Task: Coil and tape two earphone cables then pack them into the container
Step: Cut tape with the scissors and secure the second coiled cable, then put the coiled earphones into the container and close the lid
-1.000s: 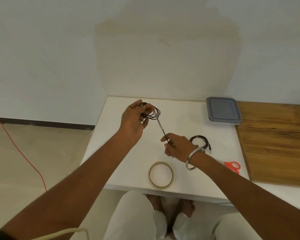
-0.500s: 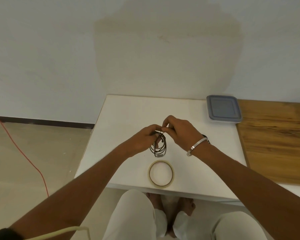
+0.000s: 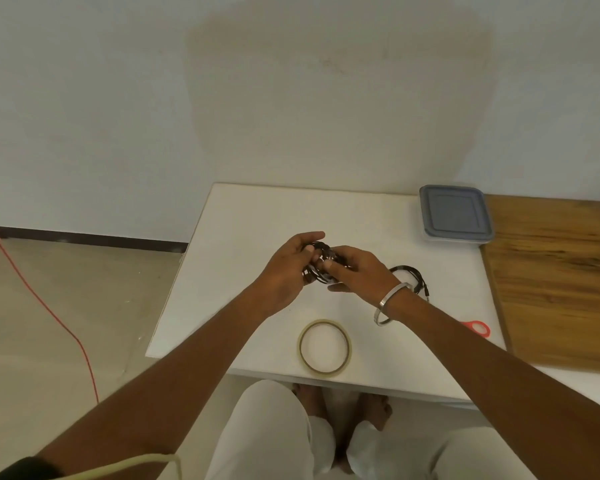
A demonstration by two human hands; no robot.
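Observation:
Above the middle of the white table (image 3: 257, 216), my left hand (image 3: 284, 271) and my right hand (image 3: 357, 275) meet around a black coiled earphone cable (image 3: 317, 268). Both hands grip this coil, and their fingers hide much of it. A second black coiled earphone cable (image 3: 413, 275) lies on the table just right of my right wrist. A roll of clear tape (image 3: 324, 348) lies flat near the table's front edge. The container with a grey-blue lid (image 3: 454, 213) stands shut at the table's back right corner.
Red scissor handles (image 3: 477, 329) show on the table past my right forearm. A wooden board (image 3: 555, 271) adjoins the table on the right. A red cord (image 3: 49, 313) runs over the floor at the left. My knees and feet are below the table's front edge.
Both hands came together from apart, drawing the stretched cable tail into the coil. The coil hung upright half a second ago; now it is bunched between both hands, slightly farther back.

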